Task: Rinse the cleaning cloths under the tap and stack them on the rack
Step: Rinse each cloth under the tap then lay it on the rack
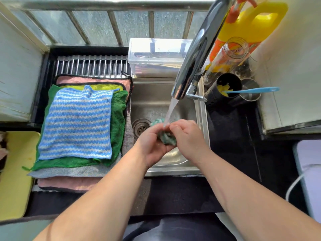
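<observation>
**Desk:** Where's the cloth?

**Me:** I see one teal-and-white cloth (167,137), bunched up at the centre of the frame over the sink (152,96). Both hands have it. The left hand (152,141) curls its grip round it from the left, and the right hand (187,138) closes its fingers on it from the right. One stream of water (171,110) from the single tap (196,54) lands where the two hands meet.

**Desk:** And the stack?

**Me:** It's left of centre, on the rack (90,66). I count five colours there: a blue-striped cloth (76,124) on top, then a green cloth (118,119), a yellow cloth (100,86), a grey cloth (69,171) and a pink cloth (69,184). Pink shows at both ends of the pile, and I can't tell if that's one cloth or two.

**Desk:** Around it?

**Me:** There's one drain (140,126) just left of the hands and one clear box (156,56) behind the sink. In the upper right I see one yellow jug (251,23), one glass bottle (229,53) and one black holder (227,86). A single blue-handled utensil (251,90) lies across the holder, beside the dark bench (234,145).
</observation>
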